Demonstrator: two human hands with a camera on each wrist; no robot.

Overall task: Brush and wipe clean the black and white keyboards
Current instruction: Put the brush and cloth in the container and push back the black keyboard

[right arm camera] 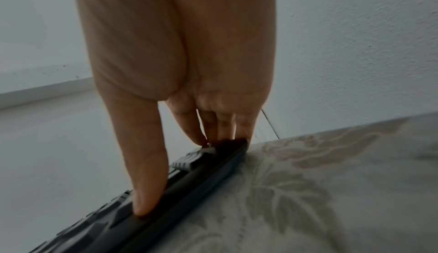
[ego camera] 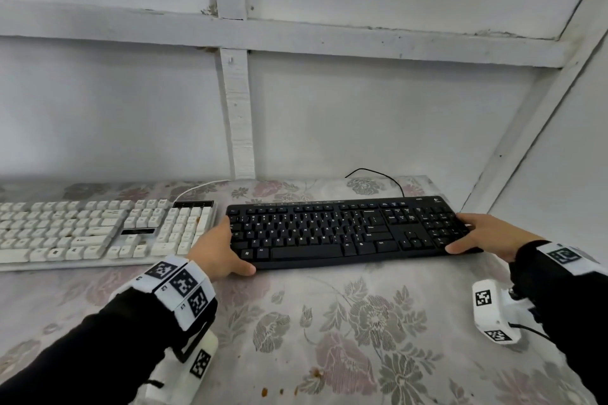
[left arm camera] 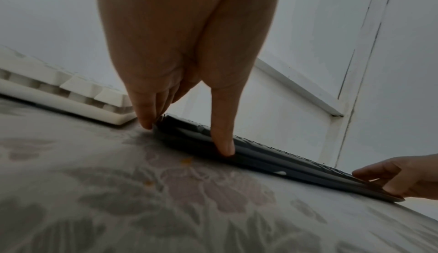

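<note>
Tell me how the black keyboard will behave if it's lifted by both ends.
The black keyboard is a thin, long slab, so probably light and fairly stiff. Its cable trails behind and may tug. The left hand and right hand grip opposite ends, so it should lift level.

Even soft daylight in head view, wide-angle bending at edges, wrist views dimmer, blurred

The black keyboard [ego camera: 348,233] is seen lying flat, keys up, on the flowered worktop [ego camera: 329,322], its black cable trailing off behind toward the wall. Just beside its left end the white keyboard [ego camera: 98,233] is laid, also keys up, with brownish stains spotted on several keys.
</note>
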